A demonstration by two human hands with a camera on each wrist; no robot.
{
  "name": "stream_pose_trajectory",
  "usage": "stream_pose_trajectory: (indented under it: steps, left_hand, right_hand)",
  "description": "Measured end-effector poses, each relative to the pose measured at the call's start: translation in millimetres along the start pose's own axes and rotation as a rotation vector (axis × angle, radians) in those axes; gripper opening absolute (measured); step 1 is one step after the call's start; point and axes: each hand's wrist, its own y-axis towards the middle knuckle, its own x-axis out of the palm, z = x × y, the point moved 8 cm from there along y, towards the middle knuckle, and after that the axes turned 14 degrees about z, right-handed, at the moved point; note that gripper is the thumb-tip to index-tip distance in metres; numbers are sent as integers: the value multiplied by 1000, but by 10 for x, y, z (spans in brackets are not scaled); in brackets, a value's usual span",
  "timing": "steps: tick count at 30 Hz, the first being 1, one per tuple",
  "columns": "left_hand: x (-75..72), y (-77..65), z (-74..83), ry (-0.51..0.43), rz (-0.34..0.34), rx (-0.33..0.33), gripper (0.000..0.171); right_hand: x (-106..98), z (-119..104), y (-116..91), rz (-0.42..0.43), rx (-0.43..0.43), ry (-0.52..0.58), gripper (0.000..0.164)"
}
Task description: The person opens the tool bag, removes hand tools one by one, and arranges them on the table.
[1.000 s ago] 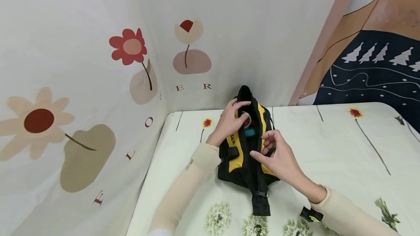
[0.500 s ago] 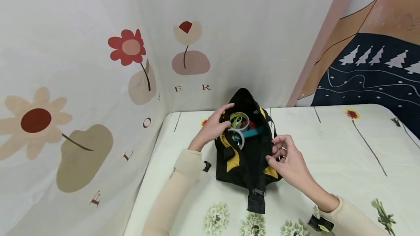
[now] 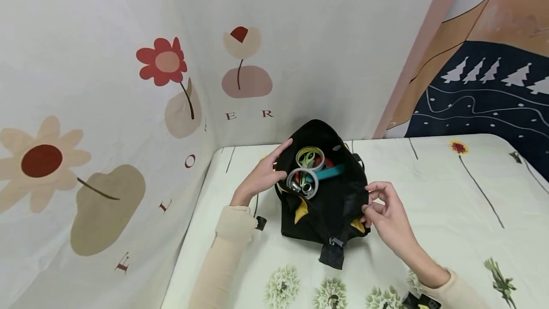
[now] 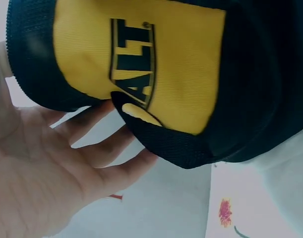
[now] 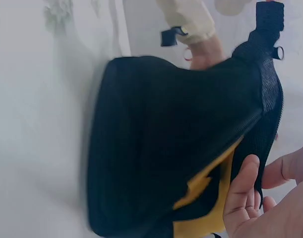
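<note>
Black and yellow tool bag [image 3: 322, 190] sits on the floral-cloth table [image 3: 450, 194], near the wall corner, mouth gaping upward. Long axis runs from the near end, where the zipper pull [image 3: 335, 242] and end tab lie, away toward the wall.

Left hand [image 3: 261, 175]: fingers fairly straight, pressed against the bag's left rim; bag lies just to its right. Right hand [image 3: 388, 218]: thumb and fingertips pinch the right rim; bag just to its left. Both hands flank it about equally.

Inside: grey tape rolls [image 3: 302, 181], green-handled scissors [image 3: 307, 159], a teal tool [image 3: 328, 173]. Yellow side panel bears black lettering [image 4: 134, 59].
</note>
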Motion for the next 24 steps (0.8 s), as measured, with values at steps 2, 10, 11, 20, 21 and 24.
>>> stream_pose_trajectory:
  steps: [2,10,11,20,21,24]
  left_hand:
    - [-32,-13,1,9,1,-4,97]
    - [-95,-34,-20,-3,7,2,96]
    - [-88,-38,-11,-9,9,1,96]
    - [12,-96,84,37,-29,44,102]
    - [18,-108,102,44,-40,55,104]
    - [58,-134,129,43,-96,78,109]
  right_hand:
    - [-65,-5,35,18,11,28,40]
    - [-227,1,86,52,66,88,42]
    - [-221,-1,90,52,63,71,43]
    - [-88,-46,117,1,-4,-64,46]
    - [-78,-52,117,-6,-14,-72,46]
    - [-70,-63,125,-5,-36,-95,47]
